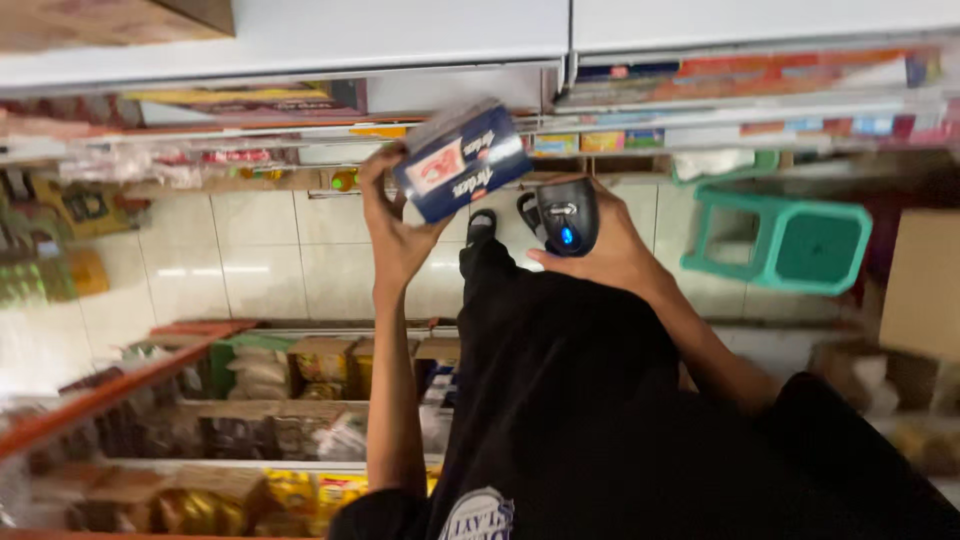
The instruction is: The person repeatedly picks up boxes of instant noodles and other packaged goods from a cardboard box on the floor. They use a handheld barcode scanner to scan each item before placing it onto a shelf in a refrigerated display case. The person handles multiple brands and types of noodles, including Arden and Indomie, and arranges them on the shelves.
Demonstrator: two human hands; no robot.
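Both arms outstretched: left hand (395, 235) grips box (462, 160), right hand (610, 250) scanner (566, 215).

1. Left hand (395, 235) raised, fingers gripping a dark blue packet (462, 160) with a white and red label, tilted.
2. Right hand (605, 250) holds a black handheld scanner (566, 215), blue light lit, just beside the packet.
3. Green plastic stool (790, 240) on the tiled floor (260, 260), to the right.
4. Stocked shelves (260, 400) at lower left; more shelving (740, 85) along the top.
5. Cardboard box (925, 285) at right edge.
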